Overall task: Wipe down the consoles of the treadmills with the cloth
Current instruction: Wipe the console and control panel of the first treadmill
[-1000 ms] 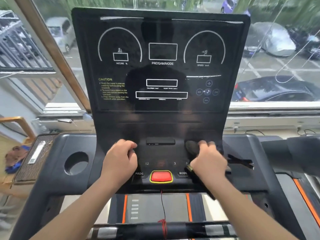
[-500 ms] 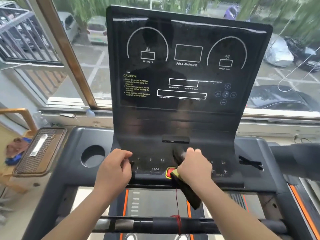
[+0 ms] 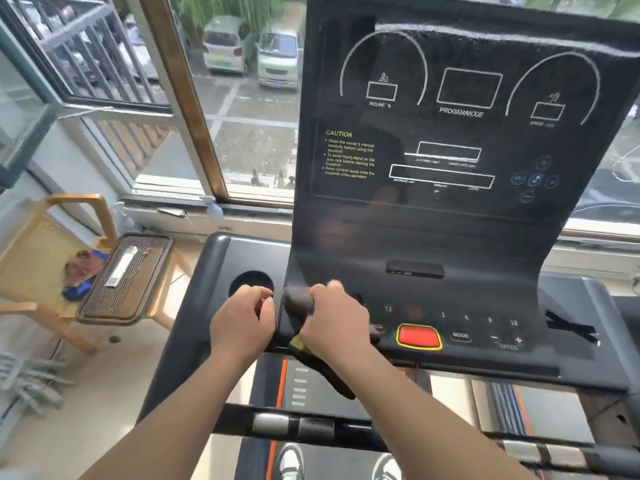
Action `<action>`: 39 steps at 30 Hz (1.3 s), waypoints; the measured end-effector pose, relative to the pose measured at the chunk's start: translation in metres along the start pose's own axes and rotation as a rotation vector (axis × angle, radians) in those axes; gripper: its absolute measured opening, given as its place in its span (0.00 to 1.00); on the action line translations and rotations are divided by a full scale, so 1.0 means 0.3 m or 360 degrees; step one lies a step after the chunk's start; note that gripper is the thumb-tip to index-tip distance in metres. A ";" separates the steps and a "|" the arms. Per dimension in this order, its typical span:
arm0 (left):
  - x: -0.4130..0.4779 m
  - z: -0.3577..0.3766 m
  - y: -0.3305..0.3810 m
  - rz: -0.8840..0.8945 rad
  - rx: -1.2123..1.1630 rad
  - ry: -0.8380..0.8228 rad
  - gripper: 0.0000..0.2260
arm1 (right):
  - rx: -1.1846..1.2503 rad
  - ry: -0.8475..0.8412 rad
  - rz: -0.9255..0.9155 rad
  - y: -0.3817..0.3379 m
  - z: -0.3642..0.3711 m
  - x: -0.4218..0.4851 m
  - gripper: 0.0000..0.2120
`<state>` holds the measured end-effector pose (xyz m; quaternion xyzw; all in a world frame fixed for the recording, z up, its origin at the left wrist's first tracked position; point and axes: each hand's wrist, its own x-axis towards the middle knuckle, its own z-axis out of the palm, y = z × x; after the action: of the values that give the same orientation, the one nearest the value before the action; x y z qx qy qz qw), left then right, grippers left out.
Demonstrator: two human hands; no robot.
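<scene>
Black plastic fills the head view: a treadmill console [image 3: 450, 140] rises against a window, its display panel dark, a red stop button [image 3: 418, 336] low on its keypad. A person's right hand [image 3: 332, 323] is clamped on a dark cloth [image 3: 299, 301], pressing it to the lower left corner of the console; the grip is closed around the bunched top, and a tail of cloth with a yellow patch hangs below the console's front edge. The left hand [image 3: 242, 322] rests just beside it, fingers curled loosely over the seam between console and side tray, holding nothing that can be seen. A round cup holder [image 3: 251, 284] in that tray, just above the left hand, looks empty. To the left, well apart from the treadmill, a wooden chair [image 3: 52, 244] carries a dark ribbed tray [image 3: 128, 278] with a pale flat object on it and crumpled brown and blue fabric beside it. Floor lies open between chair and treadmill. Below the hands, a handlebar [image 3: 304, 426] crosses the belt, where two shoes show.
</scene>
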<state>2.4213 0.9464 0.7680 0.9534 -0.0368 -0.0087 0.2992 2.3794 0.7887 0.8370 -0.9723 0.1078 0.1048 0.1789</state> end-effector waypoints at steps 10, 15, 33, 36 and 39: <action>0.011 0.010 0.012 0.0050 0.0126 0.0003 0.05 | -0.0167 0.0054 0.0298 0.144 -0.060 0.011 0.13; 0.016 0.015 0.001 0.0103 0.0118 -0.0003 0.04 | -0.0120 0.0129 0.0205 -0.010 0.019 -0.003 0.09; 0.010 0.006 0.001 0.0094 0.0093 -0.0009 0.04 | -0.0299 0.0067 -0.0053 -0.067 0.033 0.026 0.14; 0.009 0.005 -0.008 0.0109 0.0096 -0.0014 0.04 | -0.0289 -0.0067 -0.0236 -0.019 0.032 -0.027 0.14; 0.012 0.009 -0.004 -0.0026 0.0017 -0.0028 0.06 | -0.0227 -0.0208 -0.0204 0.071 -0.014 -0.090 0.13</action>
<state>2.4249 0.9456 0.7653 0.9552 -0.0317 -0.0192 0.2937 2.3489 0.7724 0.8404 -0.9786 0.0258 0.1637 0.1221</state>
